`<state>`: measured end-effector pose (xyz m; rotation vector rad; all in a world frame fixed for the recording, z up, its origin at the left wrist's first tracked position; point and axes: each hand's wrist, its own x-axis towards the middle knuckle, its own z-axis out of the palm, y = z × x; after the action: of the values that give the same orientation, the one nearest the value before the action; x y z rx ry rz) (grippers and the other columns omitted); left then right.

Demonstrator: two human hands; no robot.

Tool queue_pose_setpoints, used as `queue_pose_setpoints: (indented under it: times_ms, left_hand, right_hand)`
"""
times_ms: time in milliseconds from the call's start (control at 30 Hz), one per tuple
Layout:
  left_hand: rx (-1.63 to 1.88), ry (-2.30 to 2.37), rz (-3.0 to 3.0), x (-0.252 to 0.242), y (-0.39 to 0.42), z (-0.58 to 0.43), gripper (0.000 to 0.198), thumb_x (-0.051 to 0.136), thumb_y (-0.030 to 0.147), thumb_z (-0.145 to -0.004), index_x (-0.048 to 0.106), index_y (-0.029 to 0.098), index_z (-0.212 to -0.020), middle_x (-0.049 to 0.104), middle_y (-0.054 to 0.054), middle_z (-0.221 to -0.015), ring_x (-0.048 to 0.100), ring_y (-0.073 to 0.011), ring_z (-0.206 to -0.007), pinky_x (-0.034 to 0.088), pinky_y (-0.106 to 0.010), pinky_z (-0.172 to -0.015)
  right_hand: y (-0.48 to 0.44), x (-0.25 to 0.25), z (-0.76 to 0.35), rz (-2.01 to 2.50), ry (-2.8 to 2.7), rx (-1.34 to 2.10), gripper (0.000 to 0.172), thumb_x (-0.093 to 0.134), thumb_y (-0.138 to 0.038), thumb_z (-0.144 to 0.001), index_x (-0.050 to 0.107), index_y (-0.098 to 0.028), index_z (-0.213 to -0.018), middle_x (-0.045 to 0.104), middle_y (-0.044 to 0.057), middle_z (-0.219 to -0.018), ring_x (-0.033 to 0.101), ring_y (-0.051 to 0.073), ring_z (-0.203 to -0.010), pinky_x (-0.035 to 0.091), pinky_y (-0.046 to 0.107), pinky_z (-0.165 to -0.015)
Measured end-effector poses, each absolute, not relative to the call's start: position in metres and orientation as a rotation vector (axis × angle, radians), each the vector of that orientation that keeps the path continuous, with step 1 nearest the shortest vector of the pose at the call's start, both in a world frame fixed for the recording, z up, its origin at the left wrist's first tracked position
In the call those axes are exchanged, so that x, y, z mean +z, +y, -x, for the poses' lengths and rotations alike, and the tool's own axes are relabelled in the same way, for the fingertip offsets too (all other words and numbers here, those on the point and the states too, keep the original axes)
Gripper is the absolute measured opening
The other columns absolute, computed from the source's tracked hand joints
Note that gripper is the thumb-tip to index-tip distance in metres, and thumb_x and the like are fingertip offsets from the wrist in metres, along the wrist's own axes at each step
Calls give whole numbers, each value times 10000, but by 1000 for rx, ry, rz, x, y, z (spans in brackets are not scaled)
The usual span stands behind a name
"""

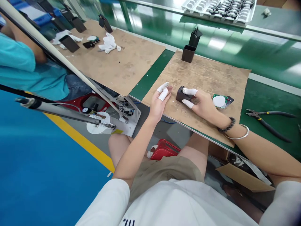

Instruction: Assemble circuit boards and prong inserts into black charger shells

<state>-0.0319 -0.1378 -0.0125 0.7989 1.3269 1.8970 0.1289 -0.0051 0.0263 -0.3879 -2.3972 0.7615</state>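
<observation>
My right hand [199, 102] grips a small black plastic case [180, 95] between thumb and fingers, low over the cardboard sheet [199, 73]. White finger cots cover several of my fingertips. Just left of the case, my left hand [160, 102] is held with its fingers stretched out and nothing in them. Right of my right hand lies a green circuit board [222, 101] with a round white part on it and a dark piece at its end. Farther back, an open-topped black case [188, 54] stands in front of a black plug adapter [195, 36] with its prongs up.
Diagonal cutters [270, 121] lie with handles spread on the green bench at right. A white tray of parts [221, 11] stands on the far ledge. To the left, another cardboard sheet [134, 59] holds black cases and white cloths, beside a person in a turquoise shirt [16, 62].
</observation>
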Motion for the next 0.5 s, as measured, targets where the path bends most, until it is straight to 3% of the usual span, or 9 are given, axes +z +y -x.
queue_pose_setpoints:
  times_ms: [100,233,333,433,500]
  left_hand:
    - [1901,1335,-793,-12,-138,32,516,608,513,-935,560,207,-1348,614,-128,-1482,522,-265,-1474,394,-438,-1245]
    - [1914,1408,-947,-16,-137,31,647,640,611,-883,532,212,-1381,593,-141,-1487,492,-284,-1492,368,-427,-1257]
    - [1894,1521,-1127,-18,-136,24,812,697,655,-831,426,240,-1475,536,-145,-1523,464,-297,-1505,349,-430,-1264]
    - [1817,1635,-1290,-16,-136,8,1000,772,634,-781,284,232,-1556,446,-181,-1561,482,-318,-1475,375,-454,-1246]
    - [1851,1738,-1336,-11,-137,-5,980,792,599,-784,300,222,-1543,445,-187,-1539,510,-317,-1437,403,-461,-1226]
  right_hand:
    - [-5,24,-126,405,-2403,763,328,732,-301,-854,736,-221,-1172,796,109,-1085,748,308,-916,615,500,-863]
    - [-7,24,-123,426,-2297,754,265,683,-352,-901,708,-256,-1146,767,105,-1170,725,303,-1022,590,486,-934]
    - [-8,19,-121,464,-2364,832,244,749,-362,-830,684,-236,-1028,767,103,-1045,721,302,-946,589,496,-901]
    - [-12,19,-118,604,-2136,1245,315,804,-419,-762,608,-247,-939,751,43,-915,714,253,-828,614,439,-779]
    - [-18,25,-118,678,-1896,1650,334,801,-461,-761,570,-256,-889,731,9,-814,708,225,-757,623,395,-701]
